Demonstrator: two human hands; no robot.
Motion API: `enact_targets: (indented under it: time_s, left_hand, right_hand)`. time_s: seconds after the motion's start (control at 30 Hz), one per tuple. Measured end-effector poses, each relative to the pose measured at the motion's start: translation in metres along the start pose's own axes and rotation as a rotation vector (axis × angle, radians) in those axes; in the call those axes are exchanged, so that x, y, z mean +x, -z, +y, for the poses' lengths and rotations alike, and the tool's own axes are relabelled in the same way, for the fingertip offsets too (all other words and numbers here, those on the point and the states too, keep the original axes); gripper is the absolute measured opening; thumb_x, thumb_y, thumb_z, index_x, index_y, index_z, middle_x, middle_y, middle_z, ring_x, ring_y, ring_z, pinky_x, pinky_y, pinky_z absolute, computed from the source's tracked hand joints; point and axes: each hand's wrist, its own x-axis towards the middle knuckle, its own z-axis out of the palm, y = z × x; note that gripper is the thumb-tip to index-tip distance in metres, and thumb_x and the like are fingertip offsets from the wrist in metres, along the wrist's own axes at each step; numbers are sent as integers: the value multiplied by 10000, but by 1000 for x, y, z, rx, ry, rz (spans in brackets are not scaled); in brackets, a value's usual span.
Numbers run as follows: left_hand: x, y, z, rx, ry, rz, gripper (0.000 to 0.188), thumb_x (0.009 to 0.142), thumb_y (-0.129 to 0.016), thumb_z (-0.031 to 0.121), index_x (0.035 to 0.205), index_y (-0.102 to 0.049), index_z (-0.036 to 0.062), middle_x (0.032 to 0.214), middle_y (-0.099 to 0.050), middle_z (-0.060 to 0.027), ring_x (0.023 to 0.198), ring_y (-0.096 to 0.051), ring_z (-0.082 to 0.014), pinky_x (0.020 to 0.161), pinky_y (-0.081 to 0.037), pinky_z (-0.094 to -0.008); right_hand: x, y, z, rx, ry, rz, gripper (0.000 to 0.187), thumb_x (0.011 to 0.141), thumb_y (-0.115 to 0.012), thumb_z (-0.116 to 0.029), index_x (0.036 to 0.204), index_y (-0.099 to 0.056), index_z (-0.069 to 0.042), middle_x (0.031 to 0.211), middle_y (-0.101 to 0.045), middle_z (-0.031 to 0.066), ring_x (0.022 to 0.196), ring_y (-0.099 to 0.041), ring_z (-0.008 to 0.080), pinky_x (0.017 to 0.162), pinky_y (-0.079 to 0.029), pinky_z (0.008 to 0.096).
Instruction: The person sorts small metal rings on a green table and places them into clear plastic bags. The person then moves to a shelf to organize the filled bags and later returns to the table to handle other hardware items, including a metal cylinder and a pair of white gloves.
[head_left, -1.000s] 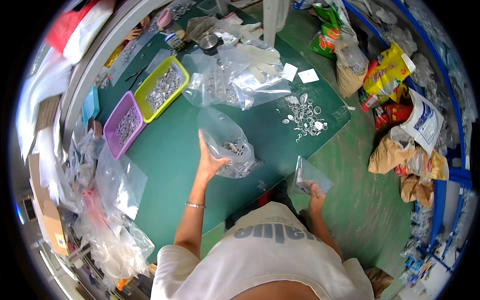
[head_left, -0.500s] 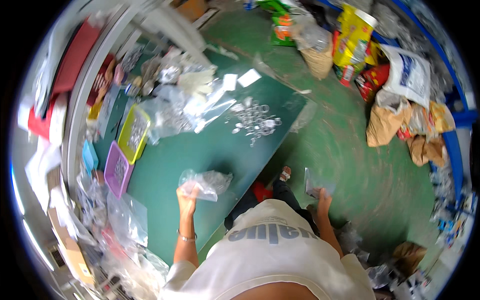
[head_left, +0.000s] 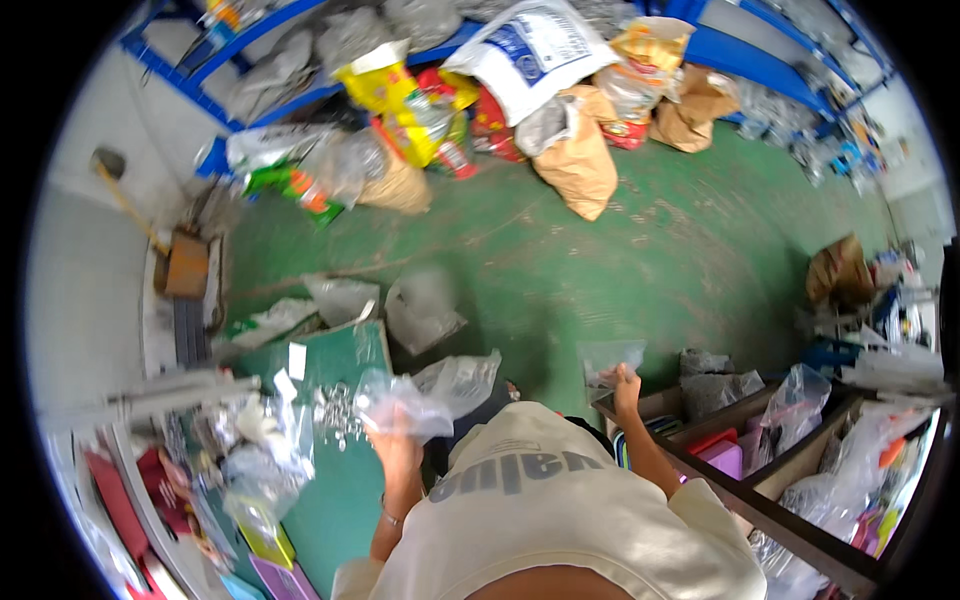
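Note:
My left hand (head_left: pixel 398 448) is closed around clear plastic bags (head_left: pixel 462 385), raised above the right edge of the green table (head_left: pixel 335 500). The bags hang loose and crumpled; whether anything is inside cannot be made out. Out to the right, my right hand (head_left: pixel 626 392) pinches a small flat clear bag (head_left: pixel 612 358) over the floor, near a dark compartment rack. Small silvery ring-like pieces (head_left: pixel 338 408) lie scattered on the table, left of my left hand. Two white cards (head_left: pixel 297 360) are beside them.
Filled sacks (head_left: pixel 580 165) line the floor before a blue shelf (head_left: pixel 700 50). The dark-framed rack (head_left: pixel 745 500) at lower right holds bags and coloured trays. A yellow-green tray (head_left: pixel 270 548) and another person's red sleeve (head_left: pixel 165 490) are at lower left.
My view has turned right, so the table now sits at lower left and the rack shows at lower right. Both hands still hold their bags.

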Motion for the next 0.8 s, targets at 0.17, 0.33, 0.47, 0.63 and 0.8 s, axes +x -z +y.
enact_targets:
  time_s: [0.17, 0.33, 0.47, 0.63, 0.8]
  left_hand:
    - [87, -148, -2, -193, 334, -245, 187, 837, -510, 59, 1015, -527, 7, 911, -575, -59, 813, -570, -174, 698, -475, -307]
    - [153, -249, -52, -178, 413, -556, 168, 826, -506, 62, 978, -541, 0, 869, -575, -54, 780, -573, -172, 689, -477, -303]
    - [174, -331, -87, -34, 464, -693, 146, 815, -509, 56, 935, -562, -7, 837, -575, -44, 749, -559, -157, 679, -471, -297]
    - [178, -433, -127, 121, 416, -831, 173, 805, -515, 42, 957, -557, -28, 889, -578, -76, 767, -564, -171, 698, -469, -299]
    - [163, -515, -185, 206, 443, -1041, 213, 793, -513, 28, 989, -544, -49, 940, -570, -94, 823, -554, -190, 739, -454, -310]
  right_hand:
    - [1, 20, -33, 205, 88, 257, 363, 914, -436, -309, 834, -569, 19, 769, -629, 128, 671, -598, 209, 656, -487, 322]
    - [21, 24, -54, 397, 66, 549, 356, 914, -430, -284, 778, -572, 13, 726, -629, 114, 688, -594, 191, 653, -471, 309]
    - [43, 51, -20, 193, -78, 942, 336, 885, -455, -252, 774, -614, 23, 672, -625, 116, 686, -584, 223, 643, -448, 347]
    - [45, 78, 62, 13, -229, 1381, 273, 827, -511, -219, 826, -600, 39, 830, -607, 233, 775, -564, 414, 692, -438, 440]
    - [26, 79, -9, -12, -432, 1416, 194, 806, -512, -141, 826, -599, 31, 725, -612, 216, 721, -614, 347, 651, -462, 407]
